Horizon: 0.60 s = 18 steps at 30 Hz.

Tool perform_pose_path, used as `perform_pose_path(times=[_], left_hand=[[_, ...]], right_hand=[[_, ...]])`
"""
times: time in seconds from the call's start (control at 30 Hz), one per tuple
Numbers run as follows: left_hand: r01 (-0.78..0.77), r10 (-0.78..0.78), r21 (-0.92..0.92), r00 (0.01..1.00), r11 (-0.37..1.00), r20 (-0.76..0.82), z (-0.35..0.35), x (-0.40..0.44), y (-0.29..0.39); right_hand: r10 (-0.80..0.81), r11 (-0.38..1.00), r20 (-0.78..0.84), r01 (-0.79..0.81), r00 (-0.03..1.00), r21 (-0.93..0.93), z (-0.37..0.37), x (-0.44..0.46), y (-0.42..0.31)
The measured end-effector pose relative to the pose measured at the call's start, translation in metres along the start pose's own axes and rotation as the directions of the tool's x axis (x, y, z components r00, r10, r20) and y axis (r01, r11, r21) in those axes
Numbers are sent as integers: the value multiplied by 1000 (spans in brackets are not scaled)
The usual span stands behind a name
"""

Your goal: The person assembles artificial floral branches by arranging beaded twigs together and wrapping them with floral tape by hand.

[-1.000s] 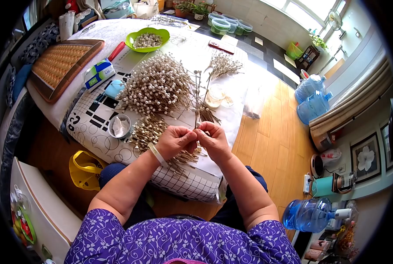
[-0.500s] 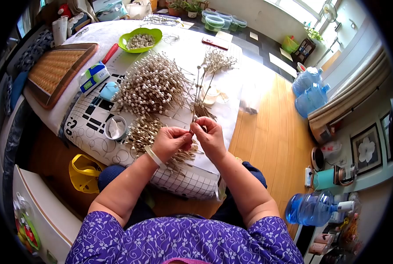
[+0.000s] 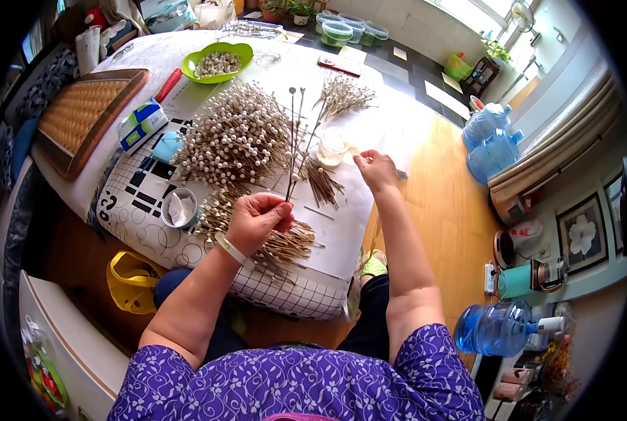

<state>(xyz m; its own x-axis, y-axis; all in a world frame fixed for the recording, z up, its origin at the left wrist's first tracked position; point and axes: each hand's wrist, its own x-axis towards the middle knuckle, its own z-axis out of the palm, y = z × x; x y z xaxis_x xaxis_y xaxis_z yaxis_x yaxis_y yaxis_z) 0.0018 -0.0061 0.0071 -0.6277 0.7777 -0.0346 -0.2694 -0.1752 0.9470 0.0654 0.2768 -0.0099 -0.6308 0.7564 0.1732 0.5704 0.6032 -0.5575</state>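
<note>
At the near right part of the table (image 3: pixel 355 210), above its covering, several thin dried stems (image 3: pixel 294 165) stand near upright, gripped at their lower ends by the left hand (image 3: pixel 261 221). The thumb and fingers of this hand are pinched together on the stems; two stems end in dark round heads. The right hand (image 3: pixel 378 170) is at the right edge of the table, fingers drawn together and separate from the stems; whether it grips anything cannot be told.

Just beside the right hand, toward the table's middle, is a clear jar (image 3: pixel 333 147). A short bundle of bare stalks (image 3: pixel 323 184) lies between the jar and the near edge, with a single loose stick (image 3: pixel 319 212) below it. Near the left hand, a sheaf of pale-budded stalks (image 3: pixel 289 245) extends to the near edge. A large pile of white-tipped stems (image 3: pixel 232 130) occupies the centre; a smaller spray (image 3: pixel 345 97) lies toward the far right corner.

Left of the sheaf is a cup (image 3: pixel 180 209) containing white crumpled material. Toward the left edge are a blue-green packet (image 3: pixel 143 125) and a woven mat (image 3: pixel 92 119). Near the far edge are a green bowl (image 3: pixel 244 55) of small pale pieces and a red phone-like object (image 3: pixel 339 66).
</note>
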Motion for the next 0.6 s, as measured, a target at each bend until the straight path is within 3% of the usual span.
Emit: perform_pose_path(times=[0.2, 0.33, 0.4, 0.47, 0.53, 0.6], left_hand=[[-28, 27, -27, 999, 999, -28, -2, 1, 4], [-45, 41, -69, 997, 997, -61, -5, 2, 7], [-47, 41, -87, 997, 995, -69, -2, 1, 7], [-51, 46, -91, 997, 995, -61, -4, 2, 4], [-32, 27, -73, 998, 997, -63, -4, 4, 5], [-31, 26, -72, 998, 997, -66, -6, 4, 6]], right_hand=[[-93, 991, 69, 99, 993, -88, 13, 23, 8], [-194, 965, -32, 185, 980, -188, -26, 16, -13], [-269, 939, -22, 258, 963, -228, -46, 18, -32], [-480, 828, 12, 457, 877, -326, -48, 25, -47], [-540, 649, 214, 565, 814, -509, -49, 25, -73], [-473, 624, 354, 590, 807, -511, -38, 31, -90]])
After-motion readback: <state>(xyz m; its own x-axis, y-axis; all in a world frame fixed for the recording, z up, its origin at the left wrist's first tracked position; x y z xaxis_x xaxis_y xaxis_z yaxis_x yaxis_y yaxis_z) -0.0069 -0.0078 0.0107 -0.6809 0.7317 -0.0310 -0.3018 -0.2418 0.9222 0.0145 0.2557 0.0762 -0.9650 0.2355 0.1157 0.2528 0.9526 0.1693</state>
